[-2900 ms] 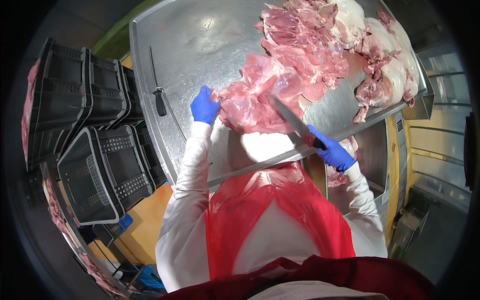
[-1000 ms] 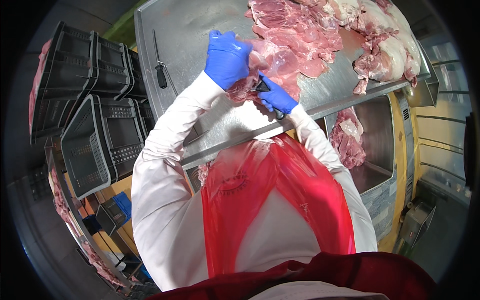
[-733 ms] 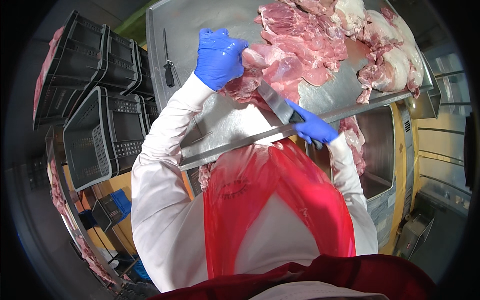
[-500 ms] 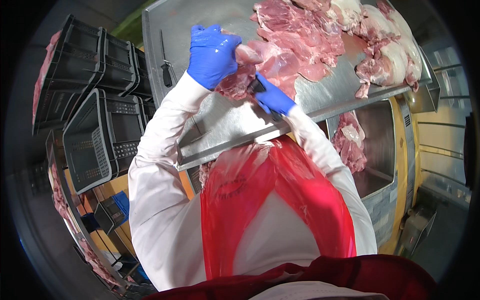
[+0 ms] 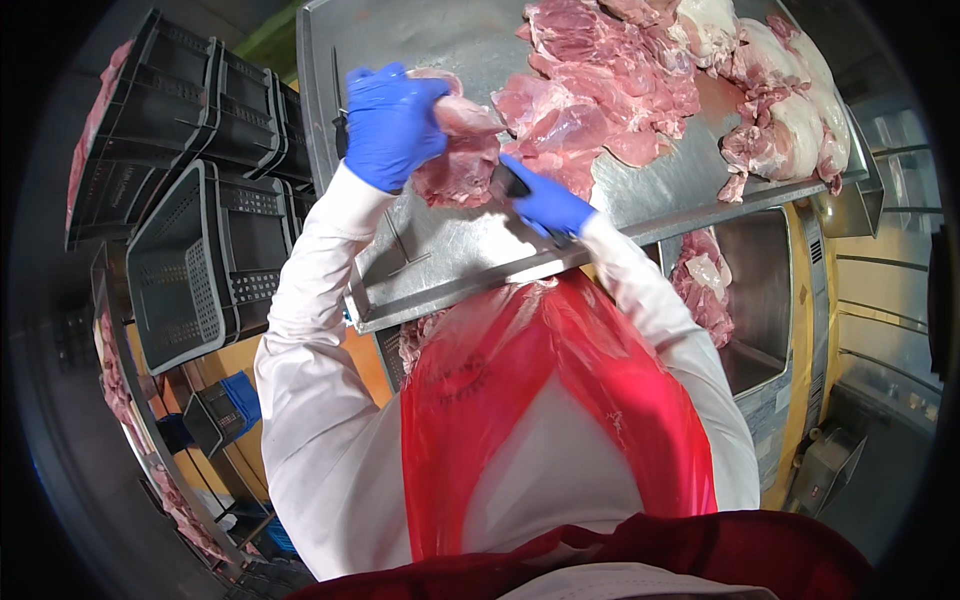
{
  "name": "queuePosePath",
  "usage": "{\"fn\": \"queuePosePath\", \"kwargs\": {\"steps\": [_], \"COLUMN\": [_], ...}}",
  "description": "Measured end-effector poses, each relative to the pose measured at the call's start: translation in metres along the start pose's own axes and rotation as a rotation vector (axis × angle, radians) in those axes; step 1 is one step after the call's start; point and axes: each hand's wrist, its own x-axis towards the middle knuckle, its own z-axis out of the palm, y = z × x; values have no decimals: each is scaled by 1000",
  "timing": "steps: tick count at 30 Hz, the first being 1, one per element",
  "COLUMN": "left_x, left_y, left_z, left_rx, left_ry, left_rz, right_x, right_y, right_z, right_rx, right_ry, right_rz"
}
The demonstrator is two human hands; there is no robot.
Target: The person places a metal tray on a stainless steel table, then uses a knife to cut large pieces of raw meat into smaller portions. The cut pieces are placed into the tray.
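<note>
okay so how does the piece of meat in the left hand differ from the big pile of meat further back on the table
The held piece of meat is one small chunk gripped by the left hand at the near part of the steel table; the meat pile is many cuts spread flat across the far side. The right hand holds a knife against the held piece; nothing touches the pile. Both are raw and pink.

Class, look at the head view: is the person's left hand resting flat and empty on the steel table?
No, the left hand is closed around a piece of raw meat.
</note>
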Motion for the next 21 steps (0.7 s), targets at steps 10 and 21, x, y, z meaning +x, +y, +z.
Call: {"fn": "queuePosePath", "kwargs": {"steps": [10,21], "left_x": [-23,-24], "left_y": [-13,-56], "left_z": [-30,-49], "left_rx": [109,167], "left_ry": [13,102], "left_rz": [-57,-163], "right_x": [-21,-130], "right_y": [16,7], "right_z": [20,-6], "right_rx": [27,-23], "right_ry": [5,83], "right_rz": [-11,112]}}
